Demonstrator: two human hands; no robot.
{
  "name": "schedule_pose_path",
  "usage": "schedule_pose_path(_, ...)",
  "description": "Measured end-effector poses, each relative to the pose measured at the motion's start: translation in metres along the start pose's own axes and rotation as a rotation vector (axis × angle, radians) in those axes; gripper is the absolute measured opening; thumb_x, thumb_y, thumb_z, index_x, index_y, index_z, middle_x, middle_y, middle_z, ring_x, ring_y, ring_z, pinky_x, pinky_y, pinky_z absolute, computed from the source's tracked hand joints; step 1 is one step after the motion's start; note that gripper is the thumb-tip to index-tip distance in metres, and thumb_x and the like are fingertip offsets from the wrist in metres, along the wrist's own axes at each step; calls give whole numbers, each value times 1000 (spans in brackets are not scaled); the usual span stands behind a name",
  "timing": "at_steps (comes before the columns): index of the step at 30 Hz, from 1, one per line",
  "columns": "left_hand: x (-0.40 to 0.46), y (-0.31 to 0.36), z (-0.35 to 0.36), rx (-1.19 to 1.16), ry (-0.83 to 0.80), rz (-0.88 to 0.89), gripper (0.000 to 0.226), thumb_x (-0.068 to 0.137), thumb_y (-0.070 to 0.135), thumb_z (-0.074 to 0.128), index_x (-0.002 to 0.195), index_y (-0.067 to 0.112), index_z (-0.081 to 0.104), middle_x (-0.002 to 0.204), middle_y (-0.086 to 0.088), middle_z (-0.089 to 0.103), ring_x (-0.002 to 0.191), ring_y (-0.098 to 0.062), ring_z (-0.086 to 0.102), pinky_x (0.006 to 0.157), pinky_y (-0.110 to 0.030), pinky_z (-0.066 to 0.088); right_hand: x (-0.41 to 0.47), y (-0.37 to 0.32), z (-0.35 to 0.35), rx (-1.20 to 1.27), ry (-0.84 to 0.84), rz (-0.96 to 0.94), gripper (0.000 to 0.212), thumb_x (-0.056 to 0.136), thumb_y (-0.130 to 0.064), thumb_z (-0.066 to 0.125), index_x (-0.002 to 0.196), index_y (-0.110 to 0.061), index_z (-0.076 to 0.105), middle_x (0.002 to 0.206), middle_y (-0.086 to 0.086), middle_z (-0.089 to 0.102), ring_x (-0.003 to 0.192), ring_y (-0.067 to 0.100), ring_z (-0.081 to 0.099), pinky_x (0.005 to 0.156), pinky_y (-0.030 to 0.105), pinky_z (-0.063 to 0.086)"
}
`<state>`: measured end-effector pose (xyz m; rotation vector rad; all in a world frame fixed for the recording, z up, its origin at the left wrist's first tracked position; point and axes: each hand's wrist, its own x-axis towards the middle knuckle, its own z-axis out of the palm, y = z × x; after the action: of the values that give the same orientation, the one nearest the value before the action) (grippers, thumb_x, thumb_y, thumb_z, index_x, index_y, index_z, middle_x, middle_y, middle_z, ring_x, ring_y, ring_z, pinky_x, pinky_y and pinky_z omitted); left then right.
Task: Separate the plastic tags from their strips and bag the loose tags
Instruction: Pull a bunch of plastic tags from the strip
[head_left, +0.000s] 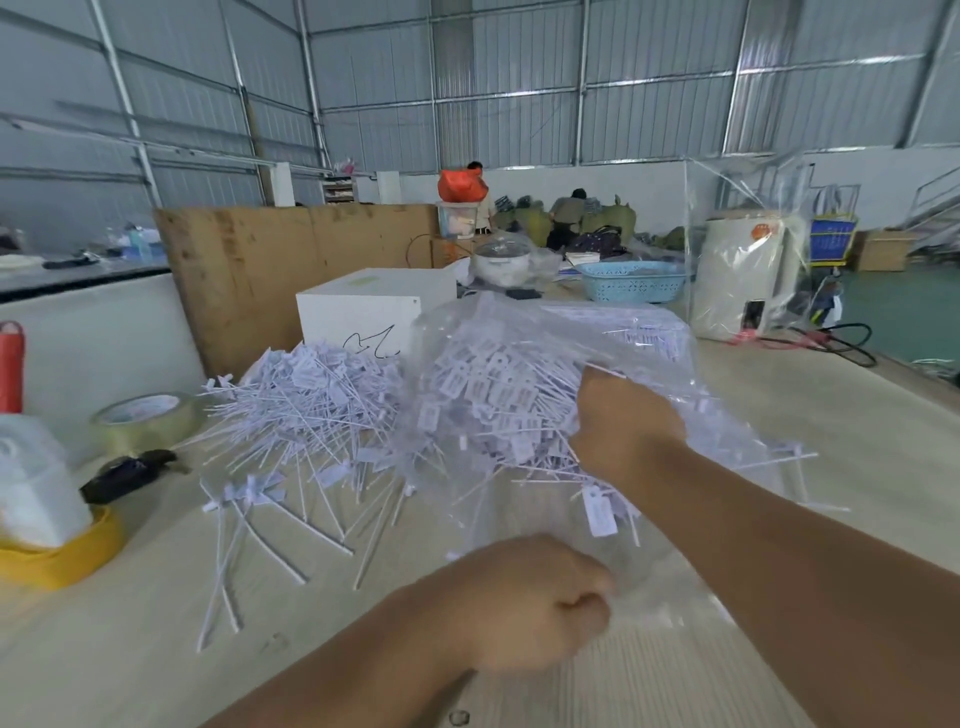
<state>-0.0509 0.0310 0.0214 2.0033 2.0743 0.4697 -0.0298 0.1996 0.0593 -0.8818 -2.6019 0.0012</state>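
From the head camera, a pale wood-grain counter (857, 426) carries a large heap of loose white plastic tags with thin tails (311, 410), spread across its middle and left. Just right of that heap, a clear crinkled plastic bag (524, 374) is held up off the counter, its far part bulging with white tags, while its near edge sags toward the person. The left hand (535, 603) is at the near centre, fingers curled into a fist that pinches the bag's near edge. The right hand (623, 421) is farther off and higher, at or in the bag's opening with its back to the camera; its fingers are hidden by film and tags, so I cannot tell whether they grip anything. A few single tags lie on the counter under and beside the bag. At the left edge are a roll of clear packing tape (148, 421), a black object (127, 473) just near of it, and a white container on a yellow base (49, 545). Beyond the heap sits a white box with black scribble (374, 312), backed by a brown cardboard sheet (291, 260). Farther right are a light blue perforated plastic basket (631, 283) and a white appliance wrapped in clear plastic (740, 275).
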Motion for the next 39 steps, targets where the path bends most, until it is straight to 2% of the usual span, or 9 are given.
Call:
schedule_pose_path(5, -8, 4, -18, 52, 150, -31, 39, 84, 51, 37, 77, 19, 59, 68, 7, 55, 62, -3, 51, 67, -31, 47, -4, -2, 5, -54, -30, -20, 51, 83, -22, 60, 129, -14, 40, 121, 9, 52, 108, 32, 57, 78, 36, 44)
schedule_pose_path(11, 10, -30, -65, 399, 1073, -211, 48, 76, 20, 66, 122, 13, 55, 119, -9, 55, 109, -25, 45, 92, -38, 39, -18, 2, 13, -129, 33, -113, 93, 81, -32, 67, 150, -12, 9, 137, 12, 46, 117, 34, 53, 85, 41, 49)
schedule_pose_path(13, 19, -47, -85, 494, 1032, -445, 70, 75, 20, 71, 137, 11, 42, 137, -14, 42, 123, -32, 35, 100, -45, 32, -22, 0, 13, -150, 21, -153, 98, 81, -34, 68, 151, -12, 3, 140, 13, 43, 118, 34, 51, 85, 42, 49)
schedule_pose_path(16, 25, -62, -102, 392, 898, -638, 29, 93, 26, 54, 116, 10, 58, 114, -16, 59, 108, -38, 52, 88, -43, 42, -23, -4, 11, -180, -9, -169, 96, 81, -32, 66, 151, -11, 2, 137, 15, 44, 115, 36, 52, 80, 41, 49)
schedule_pose_path(20, 22, -52, -77, 152, 1027, -381, 30, 101, 25, 39, 72, 17, 40, 58, -4, 46, 58, -29, 48, 53, -36, 34, -17, -10, 5, -74, -123, -42, 86, 84, -31, 64, 149, -6, 12, 133, 16, 51, 113, 36, 56, 74, 39, 46)
schedule_pose_path(24, 18, -34, -52, -255, 972, -304, 39, 98, 17, 43, 61, 22, 31, 51, 8, 38, 50, -12, 36, 55, -35, 33, -3, -17, 1, 180, -152, 59, 28, 82, -24, 62, 101, -15, 43, 108, 9, 60, 90, 30, 57, 75, 35, 48)
schedule_pose_path(30, 6, -24, -51, -716, 721, -307, 41, 89, 14, 43, 50, 24, 34, 45, 13, 32, 42, -5, 27, 49, -30, 20, 4, -33, 0, 106, -340, -51, 22, 91, -25, 54, 106, -11, 60, 101, 6, 56, 91, 24, 53, 72, 29, 38)
schedule_pose_path(34, 4, -21, -43, -379, 817, -227, 28, 85, 34, 46, 61, 20, 45, 53, 6, 48, 51, -7, 43, 56, -35, 37, 8, -48, -14, 19, -390, -190, 36, 89, -22, 60, 57, -16, 46, 68, 3, 54, 69, 18, 55, 53, 19, 38)
schedule_pose_path(39, 2, -33, -37, -318, 872, -117, 27, 89, 35, 47, 66, 20, 43, 55, 11, 46, 53, -7, 41, 54, -31, 37, 5, -43, -1, 432, -383, -76, 31, 94, -15, 52, 64, -16, 43, 67, 0, 44, 56, 9, 39, 49, 15, 34)
